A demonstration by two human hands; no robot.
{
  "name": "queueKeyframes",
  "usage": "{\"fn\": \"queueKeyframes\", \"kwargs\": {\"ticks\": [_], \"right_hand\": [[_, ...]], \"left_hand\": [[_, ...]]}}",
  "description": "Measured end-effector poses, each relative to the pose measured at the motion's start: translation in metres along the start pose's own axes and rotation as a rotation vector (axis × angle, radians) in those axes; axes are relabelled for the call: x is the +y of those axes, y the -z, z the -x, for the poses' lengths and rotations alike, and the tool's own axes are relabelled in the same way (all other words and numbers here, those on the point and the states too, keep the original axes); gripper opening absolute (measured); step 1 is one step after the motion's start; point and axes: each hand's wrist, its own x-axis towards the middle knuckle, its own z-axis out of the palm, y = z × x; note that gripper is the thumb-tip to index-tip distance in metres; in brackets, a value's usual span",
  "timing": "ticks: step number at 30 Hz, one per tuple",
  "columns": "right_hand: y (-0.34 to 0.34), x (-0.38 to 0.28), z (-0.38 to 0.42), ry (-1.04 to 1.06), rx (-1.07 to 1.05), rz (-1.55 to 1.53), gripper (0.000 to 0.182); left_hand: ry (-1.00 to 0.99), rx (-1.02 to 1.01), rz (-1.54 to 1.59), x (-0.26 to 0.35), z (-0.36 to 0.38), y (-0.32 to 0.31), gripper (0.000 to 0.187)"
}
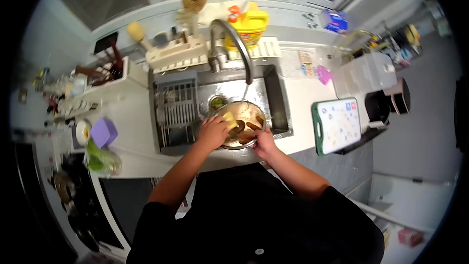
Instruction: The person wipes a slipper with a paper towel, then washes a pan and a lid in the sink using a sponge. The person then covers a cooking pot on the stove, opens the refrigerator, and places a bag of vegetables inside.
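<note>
One round bowl (pixel 250 111) sits at the near side of the sink (pixel 256 88), below the outlet of the curved faucet (pixel 243 51). Several reddish-brown pieces (pixel 253 126) lie inside; their exact form is hard to make out. The left hand (pixel 213 131), fingers bent and close together, holds a yellow sponge (pixel 228 119) at the left side of the bowl. Its thumb is not clearly visible. The right hand (pixel 265 143) is partly closed, pinching the bowl's near right rim; some fingertips are hidden. Left of the bowl is a drain (pixel 218 101) holding green matter, partly covered by the bowl and left hand. Farther left stands a gray rack (pixel 177 100). A green-edged cutting board (pixel 342 124) rests on the right counter.
</note>
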Motion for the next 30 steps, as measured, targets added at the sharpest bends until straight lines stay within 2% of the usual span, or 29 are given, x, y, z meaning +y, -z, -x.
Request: {"fn": "queueKeyframes", "kwargs": {"ticks": [1, 3, 6, 7, 9, 11, 14, 15, 17, 18, 20, 22, 23, 24, 25, 26, 27, 29, 30], "right_hand": [[-0.003, 0.0, 0.004, 0.006, 0.049, -0.013, 0.058], [-0.003, 0.009, 0.008, 0.1, 0.062, -0.088, 0.057], [-0.015, 0.003, 0.03, 0.029, 0.087, -0.251, 0.058], [-0.007, 0.015, 0.02, 0.0, 0.071, -0.197, 0.058], [-0.013, 0.014, 0.021, 0.001, -0.04, -0.129, 0.051], [-0.015, 0.003, 0.011, -0.146, -0.098, -0.087, 0.039], [-0.018, -0.011, 0.002, -0.201, -0.13, 0.225, 0.052], [-0.013, -0.017, -0.008, -0.215, -0.152, 0.335, 0.054], [-0.011, -0.019, -0.03, 0.033, 0.039, 0.563, 0.052], [-0.014, -0.019, -0.038, 0.226, 0.073, 0.654, 0.047], [-0.029, -0.013, -0.06, 0.414, 0.01, 0.713, 0.044], [-0.077, -0.022, -0.057, 0.539, -0.057, 0.822, 0.048], [-0.103, -0.027, -0.065, 0.487, -0.045, 0.775, 0.057], [-0.12, -0.035, -0.085, 0.315, -0.142, 0.642, 0.072], [-0.138, -0.037, -0.106, 0.256, -0.14, 0.504, 0.079], [-0.151, -0.034, -0.142, 0.251, -0.112, 0.404, 0.087], [-0.174, -0.052, -0.121, 0.192, -0.039, 0.318, 0.094], [-0.185, -0.056, -0.157, 0.256, -0.029, 0.191, 0.102], [-0.185, -0.054, -0.178, 0.254, -0.039, 0.191, 0.102]], "left_hand": [[0.019, -0.134, 0.005, 0.004, 0.0, 0.012, 0.042], [-0.154, -0.098, 0.017, 0.013, 0.012, 0.027, 0.039], [-0.398, -0.088, 0.084, 0.019, 0.022, 0.049, 0.038], [-0.415, -0.098, 0.085, 0.013, 0.023, 0.043, 0.038], [-0.513, 0.061, 0.032, 0.002, 0.019, 0.037, 0.039], [-0.519, 0.124, 0.099, -0.005, 0.02, 0.045, 0.039], [-0.25, 0.126, 0.23, -0.015, 0.03, 0.061, 0.026], [-0.238, 0.136, 0.221, -0.017, 0.033, 0.067, 0.026], [-0.109, 0.174, 0.345, -0.023, 0.038, 0.08, 0.026], [-0.096, 0.205, 0.311, -0.025, 0.041, 0.087, 0.029], [-0.044, 0.235, 0.295, -0.028, 0.053, 0.103, 0.03], [0.003, 0.293, 0.29, -0.027, 0.063, 0.118, 0.034], [0.011, 0.299, 0.281, -0.033, 0.068, 0.119, 0.034], [0.04, 0.333, 0.29, -0.041, 0.074, 0.12, 0.034], [0.068, 0.366, 0.3, -0.047, 0.08, 0.12, 0.034], [0.106, 0.374, 0.335, -0.05, 0.086, 0.12, 0.034], [0.114, 0.377, 0.326, -0.05, 0.09, 0.119, 0.034], [-0.023, 0.503, 0.313, -0.05, 0.097, 0.117, 0.034], [0.002, 0.461, 0.32, -0.045, 0.101, 0.119, 0.028]]}}
